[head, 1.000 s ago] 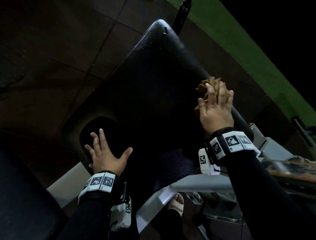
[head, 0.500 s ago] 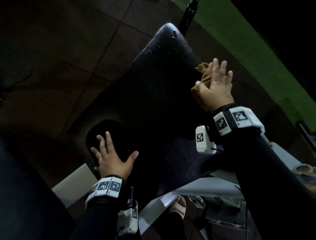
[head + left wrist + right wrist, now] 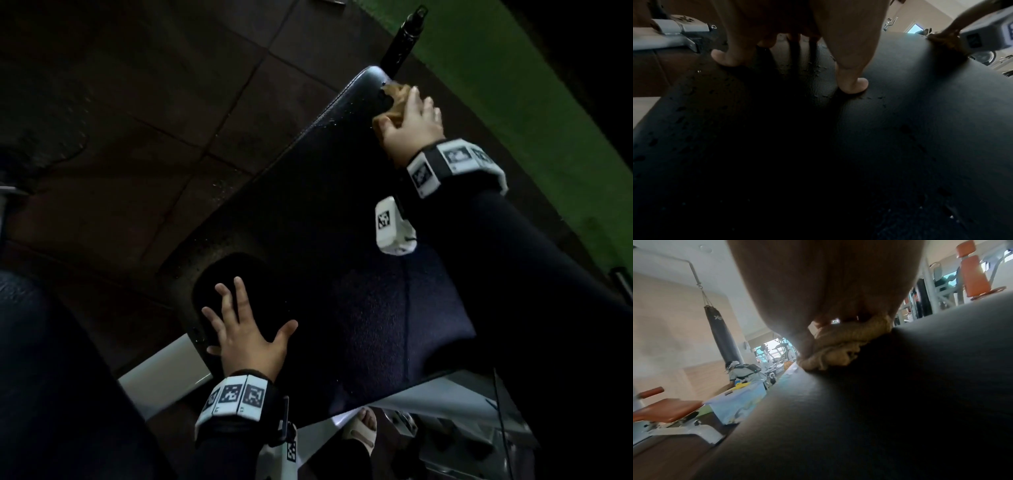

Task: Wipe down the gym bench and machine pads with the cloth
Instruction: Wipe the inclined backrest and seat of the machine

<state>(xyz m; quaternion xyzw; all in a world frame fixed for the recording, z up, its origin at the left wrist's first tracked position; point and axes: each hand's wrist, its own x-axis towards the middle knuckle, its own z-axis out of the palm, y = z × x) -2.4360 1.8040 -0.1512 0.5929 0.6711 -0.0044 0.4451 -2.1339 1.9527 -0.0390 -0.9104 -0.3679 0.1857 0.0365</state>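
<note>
1. The right hand presses a bunched cloth against the bench pad, fingers laid over it and the thumb tucked at its side; whether they curl round it, I cannot tell.
2. The cloth is tan, coarse-woven and crumpled into thick folds, sitting at the pad's far corner, about 1 o'clock in the head view.
3. The left hand lies released, fingers spread flat on the pad near 7 o'clock, with the fingertips touching the surface.
4. The pad is black, grained vinyl with small droplets scattered along its left edge.
5. A black post rises just beyond the cloth.
6. Dark floor tiles lie at 10 o'clock.
</note>
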